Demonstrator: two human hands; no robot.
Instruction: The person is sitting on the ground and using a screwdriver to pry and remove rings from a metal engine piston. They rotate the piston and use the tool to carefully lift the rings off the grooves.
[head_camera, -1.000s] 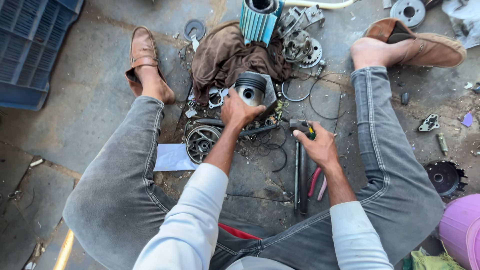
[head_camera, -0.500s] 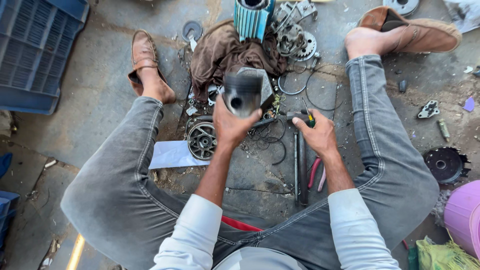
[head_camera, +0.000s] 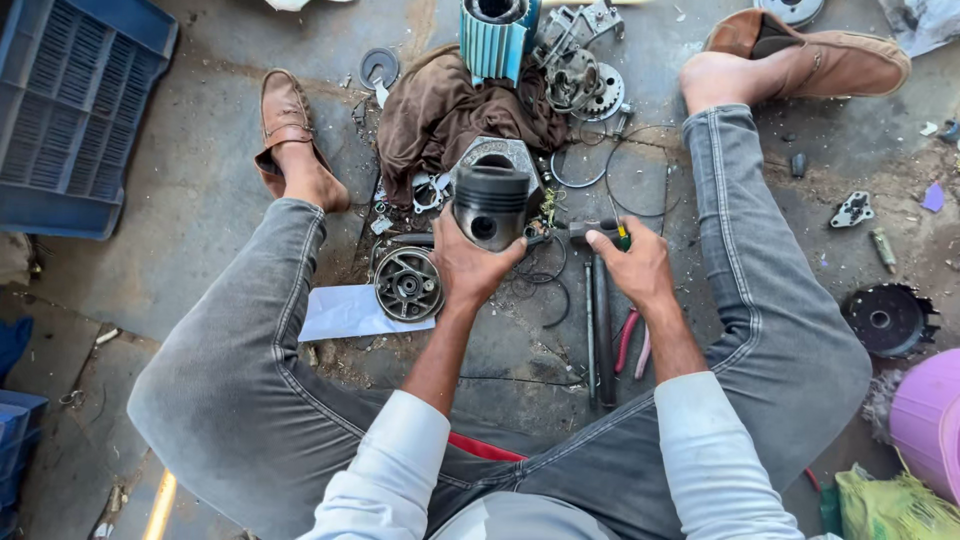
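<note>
Between my spread legs, on the grimy concrete floor (head_camera: 200, 200), sits a clutter of engine parts. My left hand (head_camera: 470, 265) is wrapped around a dark grey piston (head_camera: 490, 205), holding it up off the floor, crown toward the camera side, pin hole facing me. Fingers clenched on its skirt, firm grasp. My right hand (head_camera: 640, 270) is closed on the handle end of a dark tool (head_camera: 590, 228) with a bit of green and yellow at the grip; can't tell what kind of tool. Tool tip points toward the piston, just beside it, touching or not I can't tell.

Just behind the piston: a grey metal casing (head_camera: 500, 155) resting against a brown rag (head_camera: 440, 115). Beyond that a ribbed teal cylinder (head_camera: 492, 40) and a cluster of gears (head_camera: 585, 85). Left of my left wrist, a round spoked hub part (head_camera: 408, 285) lying on the floor, next to a white paper sheet (head_camera: 350, 312). Thin wire rings (head_camera: 600, 165) lie near the right hand. Red-handled pliers (head_camera: 632, 340) and long dark rods (head_camera: 602, 330) under the right forearm. Blue plastic crate (head_camera: 70, 110) far left, black toothed disc (head_camera: 885, 320) far right, pink tub (head_camera: 930, 420) at the right edge.
</note>
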